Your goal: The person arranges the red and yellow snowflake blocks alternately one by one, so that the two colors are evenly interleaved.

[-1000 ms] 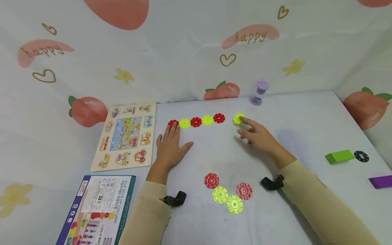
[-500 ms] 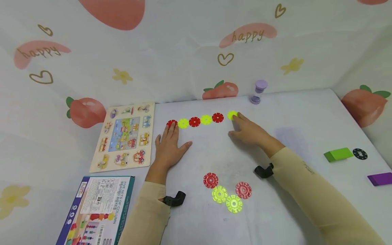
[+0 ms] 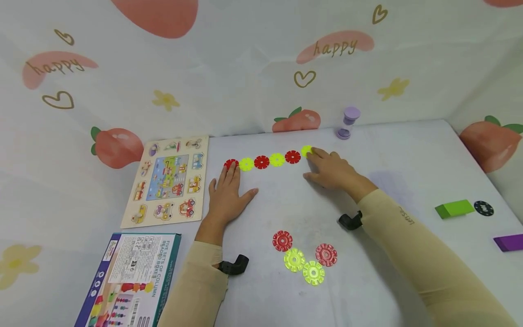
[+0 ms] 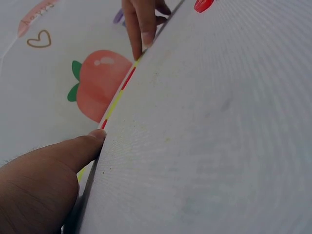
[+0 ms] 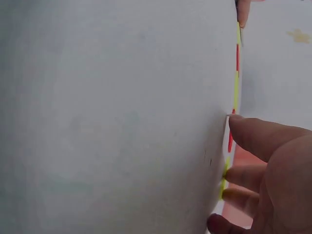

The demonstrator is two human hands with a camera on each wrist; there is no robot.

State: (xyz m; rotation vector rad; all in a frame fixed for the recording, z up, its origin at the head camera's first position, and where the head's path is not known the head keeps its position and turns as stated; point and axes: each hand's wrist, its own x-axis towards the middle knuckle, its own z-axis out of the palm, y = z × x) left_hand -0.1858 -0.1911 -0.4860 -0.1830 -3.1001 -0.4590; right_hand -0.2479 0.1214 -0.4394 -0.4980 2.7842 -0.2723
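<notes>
A row of notched plastic discs, red and yellow by turns, lies along the table's far side. My left hand point(image 3: 226, 195) lies flat with fingers straight, its fingertips on the leftmost red disc point(image 3: 230, 162). At the row's other end, my right hand point(image 3: 333, 170) touches the last yellow disc point(image 3: 306, 150) with extended fingertips, partly covering it. That disc sits right beside a red disc point(image 3: 292, 157). Between the ends lie a yellow disc point(image 3: 246, 164), a red disc point(image 3: 262, 162) and another yellow disc point(image 3: 277, 159). The right wrist view shows the right fingers point(image 5: 243, 178) against the yellow edge.
Nearer the front lie two red discs, one a lower red disc point(image 3: 326, 255), and two yellow ones, including a yellow disc point(image 3: 313, 273). A puzzle board point(image 3: 198, 181) and a box point(image 3: 139, 261) sit left. An hourglass point(image 3: 348, 122), green block point(image 3: 454, 209), black chip point(image 3: 484, 208) and purple block point(image 3: 508, 243) stand right.
My right hand has slid the yellow disc leftward, from a gap away to right beside the end red disc. The left hand has stayed on the leftmost disc.
</notes>
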